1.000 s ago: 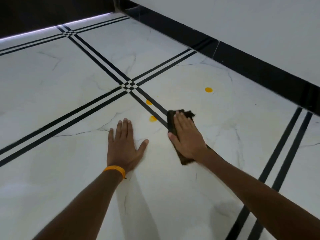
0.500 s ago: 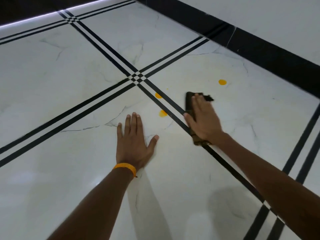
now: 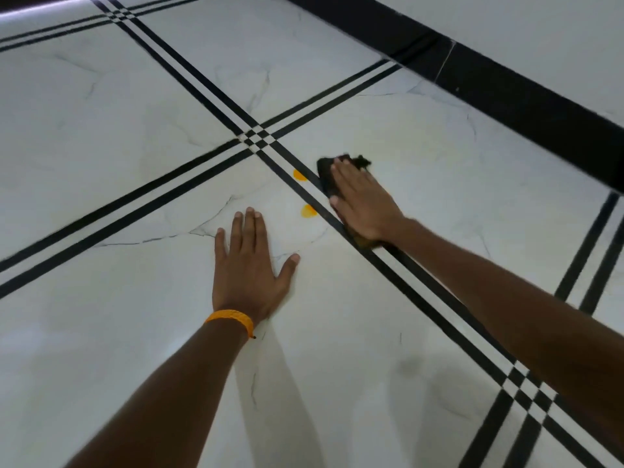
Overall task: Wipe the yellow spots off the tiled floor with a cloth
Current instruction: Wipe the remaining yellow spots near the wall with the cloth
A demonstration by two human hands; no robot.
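White marble-patterned tiled floor (image 3: 101,146) fills most of the frame, crossed by paired black inlay stripes (image 3: 135,204) that run from the left edge up to a small chequered crossing (image 3: 258,138) above centre.

Left forearm (image 3: 162,383) rises from the lower left. A narrow orange wristband (image 3: 231,319) circles the wrist. Left hand (image 3: 250,265), just left of centre, lies palm-down on the bare tile, fingers straight and close together, thumb spread to the right; it holds nothing.

Two round yellow spots sit right of its fingertips: the lower yellow spot (image 3: 309,211) near the thumb side and the upper yellow spot (image 3: 299,175) above it. Both lie just beside the diagonal stripe pair, on its left edge.

Dark brown crumpled cloth (image 3: 326,173) lies right of centre, on the far side of that stripe pair from the spots and close to the upper one. Right hand (image 3: 363,201) presses flat on top of it with straight fingers; the cloth's ragged edge shows beyond the fingertips, and a scrap shows below the wrist. Motion blur softens this hand. Right forearm (image 3: 506,298) extends to the lower right edge.

Glossy black skirting band (image 3: 506,96) slants across the upper right, with a pale wall (image 3: 540,28) above it.
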